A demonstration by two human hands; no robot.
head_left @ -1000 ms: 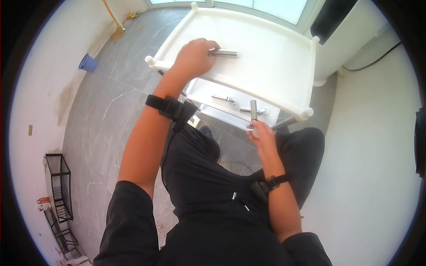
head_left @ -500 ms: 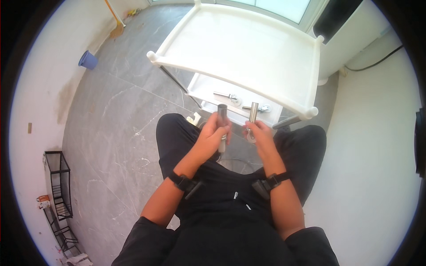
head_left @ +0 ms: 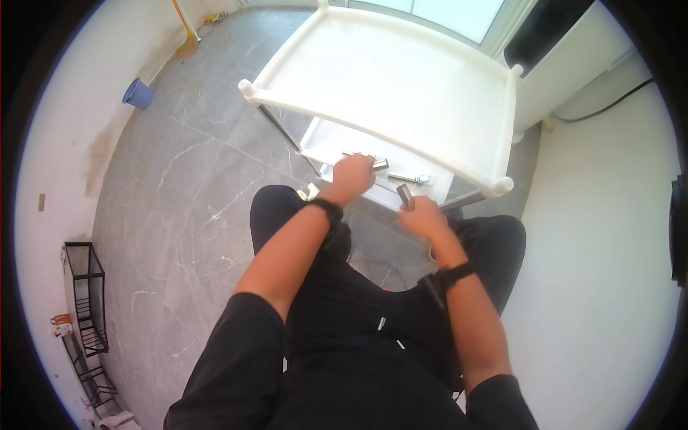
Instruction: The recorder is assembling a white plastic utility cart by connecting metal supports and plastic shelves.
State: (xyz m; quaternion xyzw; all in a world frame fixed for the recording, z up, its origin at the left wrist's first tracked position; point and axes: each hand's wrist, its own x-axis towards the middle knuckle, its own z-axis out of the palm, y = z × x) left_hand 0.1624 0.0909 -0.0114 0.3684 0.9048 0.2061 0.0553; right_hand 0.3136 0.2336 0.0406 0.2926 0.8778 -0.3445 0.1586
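Observation:
My left hand (head_left: 352,180) is closed around a metal tube (head_left: 380,165) whose open end sticks out to the right, just in front of the cart's lower shelf (head_left: 328,136). My right hand (head_left: 426,218) grips a second metal tube (head_left: 405,194), tilted up and leftward; the fingers hide its lower end. On the shelf lies another metal tube with a caster (head_left: 411,178). A further metal tube (head_left: 349,152) lies behind my left hand, mostly covered by it.
The white cart's top tray (head_left: 387,72) overhangs the lower shelf, with corner posts on knobs. A blue bucket (head_left: 138,94) and a broom (head_left: 188,47) stand by the left wall. A black wire rack (head_left: 86,297) is at lower left; a white wall (head_left: 602,236) rises at right.
My left hand has moved up and turned, tipping its tube from upright to nearly level by the shelf. My right hand has moved slightly right and lower, its tube now leaning left.

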